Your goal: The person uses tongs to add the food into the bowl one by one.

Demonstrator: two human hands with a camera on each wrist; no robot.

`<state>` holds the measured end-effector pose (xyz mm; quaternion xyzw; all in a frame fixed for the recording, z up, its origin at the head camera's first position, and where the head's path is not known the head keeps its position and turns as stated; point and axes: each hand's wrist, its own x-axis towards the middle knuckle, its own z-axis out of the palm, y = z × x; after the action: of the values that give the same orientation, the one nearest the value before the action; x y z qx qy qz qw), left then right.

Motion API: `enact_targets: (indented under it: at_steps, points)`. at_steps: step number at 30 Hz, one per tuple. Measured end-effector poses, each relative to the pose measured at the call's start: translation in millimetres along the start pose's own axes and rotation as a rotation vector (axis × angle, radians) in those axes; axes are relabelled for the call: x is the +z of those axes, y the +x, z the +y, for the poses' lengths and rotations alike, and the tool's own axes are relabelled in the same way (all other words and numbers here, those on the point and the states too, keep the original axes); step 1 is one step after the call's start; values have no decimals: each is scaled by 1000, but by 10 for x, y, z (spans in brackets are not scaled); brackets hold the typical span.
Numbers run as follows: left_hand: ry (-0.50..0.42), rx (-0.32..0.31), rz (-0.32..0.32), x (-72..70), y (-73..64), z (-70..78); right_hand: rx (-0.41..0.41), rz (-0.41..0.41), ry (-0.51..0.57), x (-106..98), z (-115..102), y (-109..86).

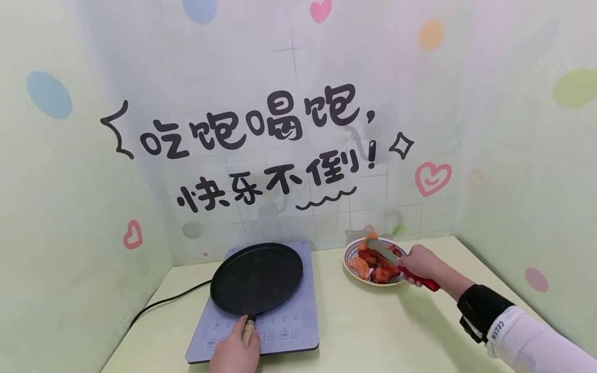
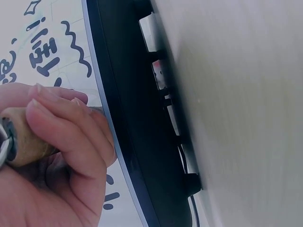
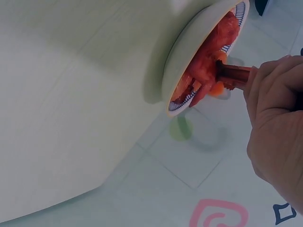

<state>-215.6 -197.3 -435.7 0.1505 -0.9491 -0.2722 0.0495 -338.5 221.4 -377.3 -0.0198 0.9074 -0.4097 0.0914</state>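
A flat black frying pan (image 1: 258, 280) sits on the induction cooker (image 1: 310, 311). My left hand (image 1: 235, 349) grips the pan's wooden handle (image 1: 249, 331), fingers wrapped around it in the left wrist view. On the right, my right hand (image 1: 422, 261) holds metal tongs (image 1: 386, 253) by their red handle (image 1: 422, 278). The tongs reach over a patterned bowl (image 1: 346, 265), their tips at an orange piece (image 1: 371, 236) by its far rim. Glossy red food pieces (image 3: 203, 66) and an orange slice (image 1: 359, 268) lie in the bowl.
Touch controls (image 1: 272, 336) line the cooker's near side, and its black cord (image 1: 172, 299) runs left across the pale table (image 1: 364, 331). Walls with printed lettering (image 1: 280, 119) and coloured shapes enclose the table at the back and both sides.
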Motion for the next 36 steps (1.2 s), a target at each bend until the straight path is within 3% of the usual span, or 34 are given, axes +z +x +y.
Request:
enact_targets:
  at_steps: [15,30,36]
  points:
    - [5,-32,-26,-15,16,14,-33,1,-73,-167,-217,-55]
    - [5,-57,-52,15,40,8,-80,11,-62,-160,-365,-43]
    - [11,-58,-54,9,42,8,-126,63,-94,-123,-433,-62]
